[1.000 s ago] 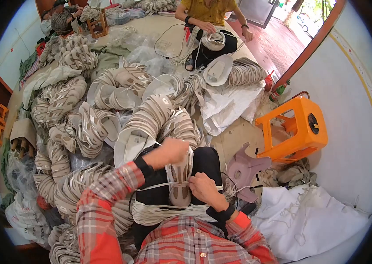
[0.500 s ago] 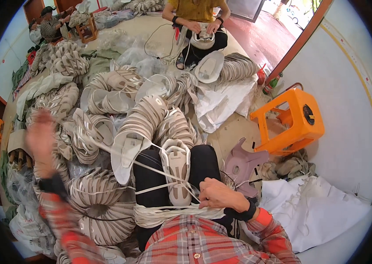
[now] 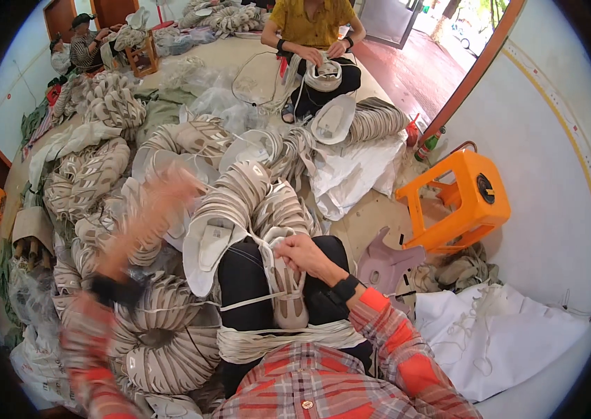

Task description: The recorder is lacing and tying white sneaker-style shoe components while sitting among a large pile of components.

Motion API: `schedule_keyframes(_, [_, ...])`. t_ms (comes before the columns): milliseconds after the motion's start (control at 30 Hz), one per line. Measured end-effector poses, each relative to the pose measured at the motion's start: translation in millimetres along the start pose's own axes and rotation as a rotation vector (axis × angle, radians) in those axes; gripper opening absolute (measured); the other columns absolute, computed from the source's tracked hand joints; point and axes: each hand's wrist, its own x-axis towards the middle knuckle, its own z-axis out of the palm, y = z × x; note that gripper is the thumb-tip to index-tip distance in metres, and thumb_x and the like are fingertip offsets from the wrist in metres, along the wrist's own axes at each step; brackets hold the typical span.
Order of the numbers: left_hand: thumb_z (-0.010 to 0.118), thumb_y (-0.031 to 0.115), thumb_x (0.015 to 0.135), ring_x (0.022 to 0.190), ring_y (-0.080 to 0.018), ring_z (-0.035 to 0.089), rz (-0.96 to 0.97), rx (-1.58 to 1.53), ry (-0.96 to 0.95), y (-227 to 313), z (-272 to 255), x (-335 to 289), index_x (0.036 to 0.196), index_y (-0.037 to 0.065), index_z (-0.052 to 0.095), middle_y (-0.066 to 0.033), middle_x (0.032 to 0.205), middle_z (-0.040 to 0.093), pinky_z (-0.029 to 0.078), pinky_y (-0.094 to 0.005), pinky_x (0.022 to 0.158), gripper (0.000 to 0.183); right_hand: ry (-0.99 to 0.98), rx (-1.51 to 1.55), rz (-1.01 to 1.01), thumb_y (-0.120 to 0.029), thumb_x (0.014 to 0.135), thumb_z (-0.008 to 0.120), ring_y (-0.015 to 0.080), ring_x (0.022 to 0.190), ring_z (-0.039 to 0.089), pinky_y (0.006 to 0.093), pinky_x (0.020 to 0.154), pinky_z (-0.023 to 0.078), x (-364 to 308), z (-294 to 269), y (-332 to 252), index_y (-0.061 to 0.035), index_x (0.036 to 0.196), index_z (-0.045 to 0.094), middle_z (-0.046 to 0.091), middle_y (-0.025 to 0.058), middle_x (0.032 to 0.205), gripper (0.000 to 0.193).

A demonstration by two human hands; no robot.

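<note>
A beige and white shoe upper [image 3: 288,297] lies along my lap between my black-clad thighs, its opening pointing away from me. My right hand [image 3: 300,253] is closed at its throat, fingers pressed together. What those fingertips hold is hidden. My left hand [image 3: 159,195] is in the air over the heaps to the left, smeared by motion, so its fingers cannot be read. A white shoelace [image 3: 250,302] runs left from the upper across my thigh. A bundle of pale laces [image 3: 285,339] lies across my lap near my waist.
Stacked shoe uppers [image 3: 229,199] reach up to my knees, and a ring of uppers [image 3: 163,335] lies left. To the right stand an orange stool [image 3: 487,195] and a mauve plastic seat [image 3: 386,262], with white sheeting [image 3: 505,335] nearer. Ahead, a seated person [image 3: 316,42] handles another upper.
My left hand has swung rightward and away from me, from the far left. My right hand has moved up from beside the upper's near end to its throat. The view has shifted slightly.
</note>
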Motion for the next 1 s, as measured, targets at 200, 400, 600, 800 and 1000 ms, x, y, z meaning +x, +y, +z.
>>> schedule_keyframes(200, [0.056, 0.019, 0.077, 0.069, -0.0262, 0.053, 0.647, 0.380, -0.038, -42.8, 221.7, -94.7, 0.068, 0.006, 0.060, -0.0081, 0.072, 0.054, 0.043, -0.0474, 0.072, 0.017, 0.169, 0.271, -0.142, -0.014, 0.085, 0.054, 0.0137, 0.055, 0.058, 0.0233, 0.048, 0.049, -6.4, -21.5, -27.9, 0.0034, 0.084, 0.058, 0.058, 0.0085, 0.066, 0.018])
schedule_keyframes(400, [0.047, 0.015, 0.089, 0.063, -0.0110, 0.054, -0.200, -0.730, -0.578, -18.4, 123.8, -124.3, 0.077, 0.001, 0.055, -0.0036, 0.068, 0.057, 0.044, -0.0255, 0.061, 0.020, -0.022, -0.510, -0.503, -0.016, 0.089, 0.051, 0.0133, 0.071, 0.059, 0.0285, 0.067, 0.049, -42.5, 17.3, -35.0, 0.0010, 0.098, 0.057, 0.060, 0.0080, 0.084, 0.020])
schedule_keyframes(600, [0.051, 0.012, 0.088, 0.056, -0.0071, 0.051, -0.286, -0.428, -0.505, -19.6, 10.3, -164.6, 0.084, 0.001, 0.058, -0.0022, 0.066, 0.059, 0.040, -0.0215, 0.050, 0.014, -0.223, -0.228, -0.289, -0.016, 0.080, 0.065, 0.0045, 0.055, 0.047, 0.0210, 0.049, 0.037, -82.4, 51.2, -78.8, -0.0021, 0.068, 0.063, 0.051, -0.0035, 0.057, 0.019])
schedule_keyframes(800, [0.052, 0.017, 0.084, 0.052, -0.0100, 0.049, -0.599, -0.122, -0.312, -110.9, -44.9, -270.9, 0.080, 0.003, 0.059, -0.0015, 0.055, 0.050, 0.038, -0.0251, 0.049, 0.016, 0.261, -0.225, -0.151, -0.012, 0.071, 0.064, 0.0050, 0.045, 0.040, 0.0217, 0.040, 0.029, -99.8, -79.7, -13.4, -0.0033, 0.057, 0.056, 0.047, -0.0025, 0.049, 0.018])
schedule_keyframes(1000, [0.054, 0.020, 0.080, 0.064, -0.0249, 0.053, -0.500, 0.460, -0.102, -183.3, -43.5, -348.4, 0.077, 0.008, 0.062, -0.0083, 0.068, 0.055, 0.042, -0.0346, 0.056, 0.015, 0.195, -0.057, -0.214, -0.009, 0.070, 0.062, 0.0078, 0.039, 0.044, 0.0225, 0.039, 0.033, -108.0, -102.4, 28.2, -0.0005, 0.058, 0.057, 0.051, 0.0003, 0.049, 0.016])
